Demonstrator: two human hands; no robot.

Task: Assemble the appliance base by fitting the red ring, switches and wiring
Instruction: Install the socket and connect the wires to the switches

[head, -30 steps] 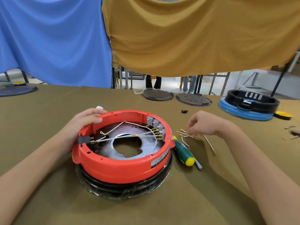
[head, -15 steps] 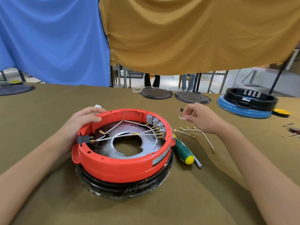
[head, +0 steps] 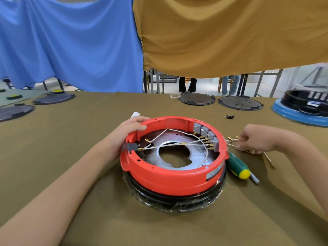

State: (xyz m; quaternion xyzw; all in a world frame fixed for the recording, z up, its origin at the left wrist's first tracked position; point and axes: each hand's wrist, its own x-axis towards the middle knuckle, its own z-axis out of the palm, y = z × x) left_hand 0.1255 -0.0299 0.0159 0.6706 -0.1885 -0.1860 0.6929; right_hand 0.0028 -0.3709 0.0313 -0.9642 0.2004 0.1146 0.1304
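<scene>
Two dark round plates (head: 53,98) lie at the far left of the olive surface (head: 71,139). The left hand (head: 127,132) rests on the far-left rim of the red ring (head: 170,178), fingers curled over the edge and gripping it. The ring sits in the middle of the surface, on top of a black base (head: 177,199) wrapped in clear film. Inside, white wires (head: 170,146) run from a black connector (head: 132,147) on the left wall across a metal plate with a central hole to a row of grey switches (head: 206,134) on the far-right wall. Just right of the ring lies a green screwdriver (head: 237,166) with a yellow end. Beyond it, the right hand (head: 255,139) is lowered to the surface, its fingertips pinching loose wires (head: 232,139) with gold terminals. A small black part (head: 230,116) lies farther back, and at the far right stands a black base on a blue ring (head: 300,110).
</scene>
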